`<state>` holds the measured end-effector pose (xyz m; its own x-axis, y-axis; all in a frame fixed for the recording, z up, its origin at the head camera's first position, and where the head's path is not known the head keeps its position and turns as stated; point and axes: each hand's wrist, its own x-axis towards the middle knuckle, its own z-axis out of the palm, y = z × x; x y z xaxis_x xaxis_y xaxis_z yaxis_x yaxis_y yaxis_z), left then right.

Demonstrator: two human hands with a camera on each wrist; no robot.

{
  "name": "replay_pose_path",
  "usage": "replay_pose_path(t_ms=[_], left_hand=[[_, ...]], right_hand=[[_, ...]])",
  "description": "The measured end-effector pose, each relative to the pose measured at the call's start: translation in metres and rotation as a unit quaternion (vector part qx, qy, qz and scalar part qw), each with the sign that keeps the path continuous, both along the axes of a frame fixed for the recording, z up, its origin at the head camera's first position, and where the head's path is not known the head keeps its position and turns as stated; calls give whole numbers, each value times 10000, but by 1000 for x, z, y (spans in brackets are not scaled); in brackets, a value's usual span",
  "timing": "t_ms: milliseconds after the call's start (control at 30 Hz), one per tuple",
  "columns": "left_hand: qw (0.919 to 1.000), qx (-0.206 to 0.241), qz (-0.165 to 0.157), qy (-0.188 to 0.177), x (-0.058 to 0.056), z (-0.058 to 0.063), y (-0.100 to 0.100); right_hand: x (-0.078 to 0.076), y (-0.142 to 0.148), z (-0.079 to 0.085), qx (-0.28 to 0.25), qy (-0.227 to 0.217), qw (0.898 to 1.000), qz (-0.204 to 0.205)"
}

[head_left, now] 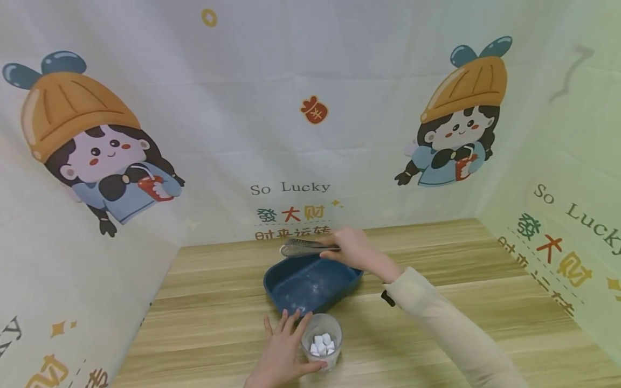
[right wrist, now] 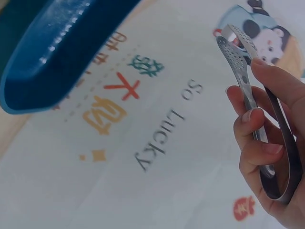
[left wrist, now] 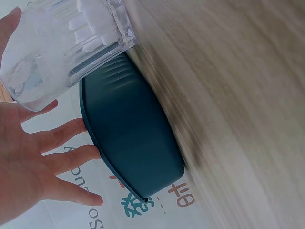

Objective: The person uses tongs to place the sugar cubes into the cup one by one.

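My right hand (head_left: 356,249) grips metal tongs (right wrist: 257,95) with perforated heads. Nothing shows between the heads, which hang over the far side of a dark blue basin (head_left: 310,280). Closer to me stands a clear cup (head_left: 321,328) with several small white cubes (head_left: 322,344) in it. Around the cup my left hand (head_left: 281,353) spreads, thumb at its near side and index finger at its far left, holding it. In the left wrist view, the other fingers (left wrist: 71,160) of that hand stretch toward the basin's rim, and two fingertips meet it.
Everything stands on a wood-grain table (head_left: 208,307). A pale printed cloth (head_left: 359,161) hangs behind the table and along both sides. A dark object (head_left: 387,298) shows under the right sleeve (head_left: 432,307).
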<state>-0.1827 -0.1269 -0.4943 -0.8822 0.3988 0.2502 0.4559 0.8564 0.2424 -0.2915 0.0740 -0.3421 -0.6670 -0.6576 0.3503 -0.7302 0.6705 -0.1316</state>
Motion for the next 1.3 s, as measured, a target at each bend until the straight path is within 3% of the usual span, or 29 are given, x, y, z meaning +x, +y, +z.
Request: replay_pose_path(t_ms=[300,700,867,1100,1300], left_hand=[[9999,-44,32,138,1,1,1],[9999,-63,45,85,4,-1,1],[9999,-59,37,72,4,-1,1],[9998,-89,52,152,2,-2,1],[9999,-42,16,156,1,-2,1]], right_hand=[[24,23,18,-416,504,9978,119],[59,58,26,-810,603,9946,247],[71,74,22,-1019,809,9909,342],[91,87,11,-878,1383,9844,639],[103,93,-4,-703,1336,9854,784]])
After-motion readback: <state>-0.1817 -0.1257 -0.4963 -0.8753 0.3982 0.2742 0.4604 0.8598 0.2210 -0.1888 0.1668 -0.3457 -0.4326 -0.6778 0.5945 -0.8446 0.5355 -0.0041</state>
